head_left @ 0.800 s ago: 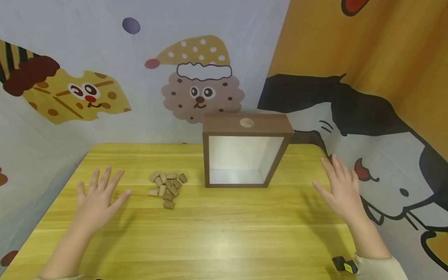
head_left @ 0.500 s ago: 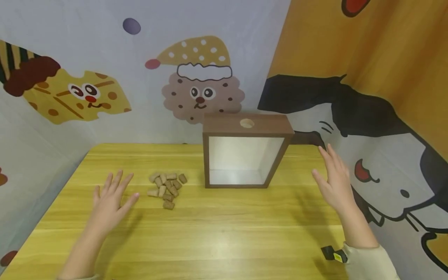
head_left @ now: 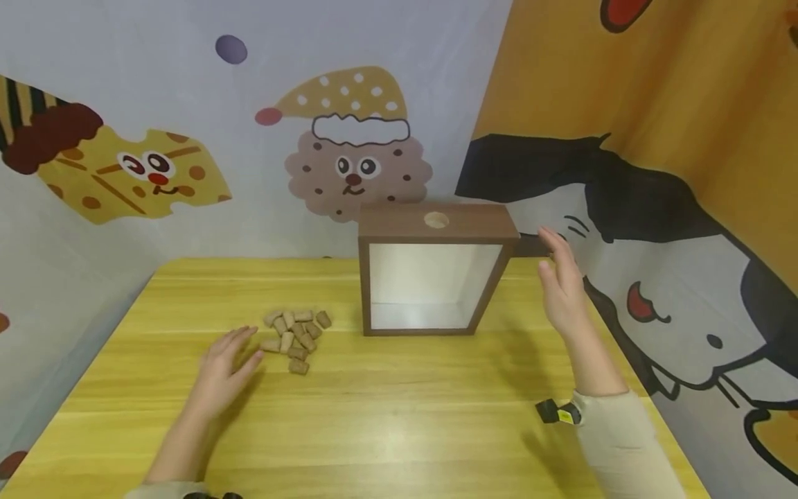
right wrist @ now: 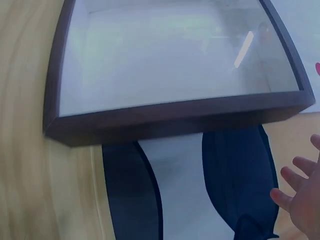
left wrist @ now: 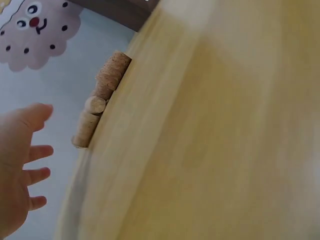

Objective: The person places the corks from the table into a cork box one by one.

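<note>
In the head view a small pile of wine corks (head_left: pixel 299 334) lies on the left half of the wooden table (head_left: pixel 386 416). My left hand (head_left: pixel 223 367) hovers just left of the pile, its fingers loosely bent and holding nothing. The left wrist view shows that hand (left wrist: pixel 17 170) apart from the corks (left wrist: pixel 111 75). A brown shadow box (head_left: pixel 439 232) with a clear front and a round hole in its top stands upright near the back edge. To its right my right hand (head_left: pixel 564 291) is raised, fingers extended, not touching the box. The right wrist view shows the box's dark frame (right wrist: pixel 175 117) beside those fingers.
A fabric backdrop (head_left: pixel 206 104) with cartoon prints hangs behind the table and along its sides. The cat print (head_left: pixel 654 277) is close to my right forearm. A small black wrist device (head_left: pixel 557 412) sits at my right sleeve.
My left hand has moved right toward the corks, its fingers bending more. My right hand has moved left and forward, closer to the box. Corks and box have stayed in place.
</note>
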{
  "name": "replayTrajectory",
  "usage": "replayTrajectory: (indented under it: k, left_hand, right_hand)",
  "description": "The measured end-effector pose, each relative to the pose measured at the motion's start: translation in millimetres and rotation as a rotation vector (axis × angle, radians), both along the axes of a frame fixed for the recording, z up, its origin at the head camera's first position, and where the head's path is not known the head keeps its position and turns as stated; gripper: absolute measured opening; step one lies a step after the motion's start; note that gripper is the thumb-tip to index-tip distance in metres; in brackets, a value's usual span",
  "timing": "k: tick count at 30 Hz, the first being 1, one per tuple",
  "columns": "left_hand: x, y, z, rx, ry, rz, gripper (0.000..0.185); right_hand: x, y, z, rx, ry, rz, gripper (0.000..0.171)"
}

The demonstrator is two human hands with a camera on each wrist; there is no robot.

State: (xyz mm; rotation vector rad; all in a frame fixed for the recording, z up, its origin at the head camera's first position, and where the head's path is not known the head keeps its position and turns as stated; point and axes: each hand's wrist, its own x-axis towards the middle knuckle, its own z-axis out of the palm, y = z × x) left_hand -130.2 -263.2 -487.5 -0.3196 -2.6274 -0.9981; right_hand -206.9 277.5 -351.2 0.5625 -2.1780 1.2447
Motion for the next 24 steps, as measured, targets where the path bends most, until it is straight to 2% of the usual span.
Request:
replayTrajectory:
  k: [6, 10, 15, 21, 24]
  left_hand:
    - [-3.4, -3, -13.5, 0.021, -0.036, -0.005, 0.044]
    - [-5.9, -3, -21.2, 0.016, -0.018, -0.026, 0.040]
    - [-7.7, -4, -27.9, 0.009, -0.029, -0.030, 0.039]
    - [-12.8, 0, -31.7, 0.005, -0.015, -0.030, 0.036]
    - [-15.0, 1, -33.2, 0.001, -0.004, -0.028, 0.035]
  right_hand:
    - [-11.7, -17, 9.3, -0.092, -0.119, 0.015, 0.048]
    - [-21.9, -24, 11.6, -0.136, -0.126, 0.047, 0.050]
    - [-36.3, -30, 13.3, -0.182, -0.136, 0.119, 0.050]
    - [-30.4, -45, 30.1, -0.183, -0.123, 0.168, 0.050]
    - [-28.5, -50, 33.2, -0.179, -0.104, 0.181, 0.051]
